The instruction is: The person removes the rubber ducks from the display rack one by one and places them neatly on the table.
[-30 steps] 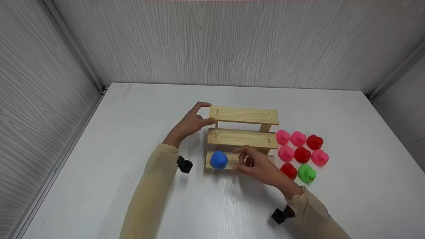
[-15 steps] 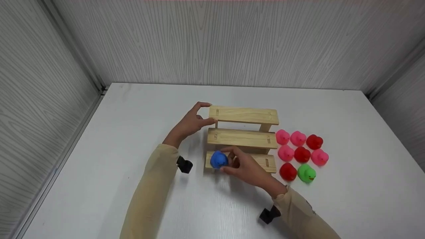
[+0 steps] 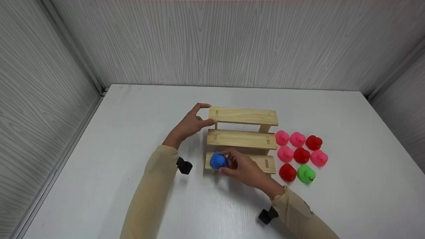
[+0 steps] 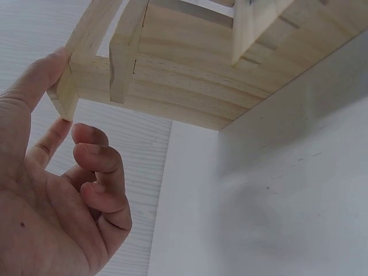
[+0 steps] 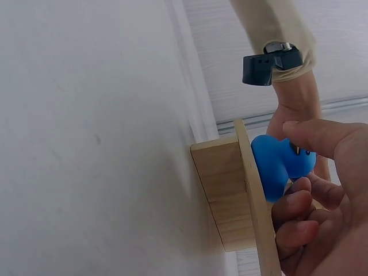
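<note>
A three-step wooden stand (image 3: 242,138) stands on the white table. My left hand (image 3: 190,124) pinches the left end of its top step between thumb and forefinger; in the left wrist view the other fingers of that hand (image 4: 63,190) curl loosely below the plank. On the left end of the lowest step sits a blue rubber duck (image 3: 218,161). My right hand (image 3: 245,168) pinches the duck from its right side. The right wrist view shows the thumb on the head of the blue duck (image 5: 279,164), whose base rests against the step.
Right of the stand, several pink ducks (image 3: 285,153) and red ducks (image 3: 301,155) are grouped on the table (image 3: 83,159) with one green duck (image 3: 306,174). Grey wood-grain walls (image 3: 212,43) enclose the table at the back and sides.
My right hand has moved left along the lowest step to the blue duck and taken hold of it. My left hand keeps its grip on the top step.
</note>
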A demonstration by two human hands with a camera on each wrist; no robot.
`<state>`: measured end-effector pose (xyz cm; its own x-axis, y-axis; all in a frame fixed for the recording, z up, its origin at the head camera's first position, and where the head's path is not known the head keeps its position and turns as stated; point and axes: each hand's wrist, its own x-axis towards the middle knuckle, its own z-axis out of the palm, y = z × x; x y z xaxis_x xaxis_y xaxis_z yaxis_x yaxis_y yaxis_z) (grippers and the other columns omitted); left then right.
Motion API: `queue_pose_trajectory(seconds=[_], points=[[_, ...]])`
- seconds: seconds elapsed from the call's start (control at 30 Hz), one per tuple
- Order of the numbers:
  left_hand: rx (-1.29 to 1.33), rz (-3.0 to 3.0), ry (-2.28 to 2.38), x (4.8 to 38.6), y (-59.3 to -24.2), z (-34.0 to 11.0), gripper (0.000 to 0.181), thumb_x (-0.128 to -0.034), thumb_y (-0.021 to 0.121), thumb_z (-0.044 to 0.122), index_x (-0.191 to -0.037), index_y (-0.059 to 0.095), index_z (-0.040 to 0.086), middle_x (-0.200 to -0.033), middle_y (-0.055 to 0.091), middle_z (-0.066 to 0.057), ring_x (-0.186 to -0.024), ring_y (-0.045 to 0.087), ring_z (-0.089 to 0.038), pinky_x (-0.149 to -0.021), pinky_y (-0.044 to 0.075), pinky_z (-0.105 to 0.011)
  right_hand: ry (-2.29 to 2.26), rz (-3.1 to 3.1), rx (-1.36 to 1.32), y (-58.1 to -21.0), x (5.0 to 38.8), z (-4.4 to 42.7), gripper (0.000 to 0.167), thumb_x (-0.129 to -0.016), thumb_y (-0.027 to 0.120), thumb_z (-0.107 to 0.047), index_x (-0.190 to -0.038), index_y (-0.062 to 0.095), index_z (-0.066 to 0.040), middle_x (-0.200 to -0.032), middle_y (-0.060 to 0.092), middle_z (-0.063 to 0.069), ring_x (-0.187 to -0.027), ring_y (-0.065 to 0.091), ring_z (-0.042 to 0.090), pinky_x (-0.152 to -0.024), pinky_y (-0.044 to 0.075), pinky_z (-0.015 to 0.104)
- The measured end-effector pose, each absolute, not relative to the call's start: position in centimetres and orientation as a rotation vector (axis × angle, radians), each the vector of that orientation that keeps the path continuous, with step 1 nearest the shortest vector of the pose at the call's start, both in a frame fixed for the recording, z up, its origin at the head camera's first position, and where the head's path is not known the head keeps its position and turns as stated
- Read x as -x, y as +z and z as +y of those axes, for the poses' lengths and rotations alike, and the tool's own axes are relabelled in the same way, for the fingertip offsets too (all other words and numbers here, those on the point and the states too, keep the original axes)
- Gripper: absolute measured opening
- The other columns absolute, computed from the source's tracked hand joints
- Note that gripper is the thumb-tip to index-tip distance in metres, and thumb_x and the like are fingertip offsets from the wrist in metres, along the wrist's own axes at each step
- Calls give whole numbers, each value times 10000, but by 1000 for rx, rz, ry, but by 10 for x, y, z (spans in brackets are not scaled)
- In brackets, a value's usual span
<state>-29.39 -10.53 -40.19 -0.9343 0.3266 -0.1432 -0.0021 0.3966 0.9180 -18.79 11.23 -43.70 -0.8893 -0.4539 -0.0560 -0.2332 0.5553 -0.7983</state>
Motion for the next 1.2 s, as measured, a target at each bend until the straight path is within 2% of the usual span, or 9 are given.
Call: queue_pose_trajectory(seconds=[0.27,0.5,0.83,1.03,1.2], points=[[-296,2350,1574,295,-403,-106,649,-878,671,425,-1432,349,321,-782,476,-18,-724,377,-168,-687,327,-332,-1273,2526,561,-436,188,115,426,-863,727,-211,-1239,535,-158,-945,532,24,-899,523,188,-778,476,309],[-296,2348,1581,296,-404,-105,648,-880,671,418,-1434,348,319,-806,539,-27,-748,411,-167,-718,347,-344,-1279,2537,573,-432,186,135,415,-866,724,-213,-1228,538,-130,-922,531,27,-855,520,178,-716,467,241],[-289,2333,1572,297,-404,-105,648,-883,673,411,-1436,347,318,-787,527,-25,-763,412,-174,-750,361,-350,-1248,2591,531,-419,177,187,456,-836,752,-215,-1224,547,-88,-929,568,62,-800,533,187,-640,468,210],[-288,2324,1583,297,-404,-105,654,-882,677,399,-1438,345,308,-791,552,-37,-802,451,-228,-854,398,-431,-1200,2634,461,-409,170,223,489,-810,772,-178,-1226,534,-82,-935,581,78,-770,545,193,-619,486,221],[-292,2337,1564,297,-404,-105,665,-874,683,418,-1436,345,312,-785,547,-32,-777,433,-203,-775,385,-377,-1131,2656,364,-402,165,254,533,-799,780,-190,-1249,511,-94,-975,579,81,-820,551,215,-631,505,237]])
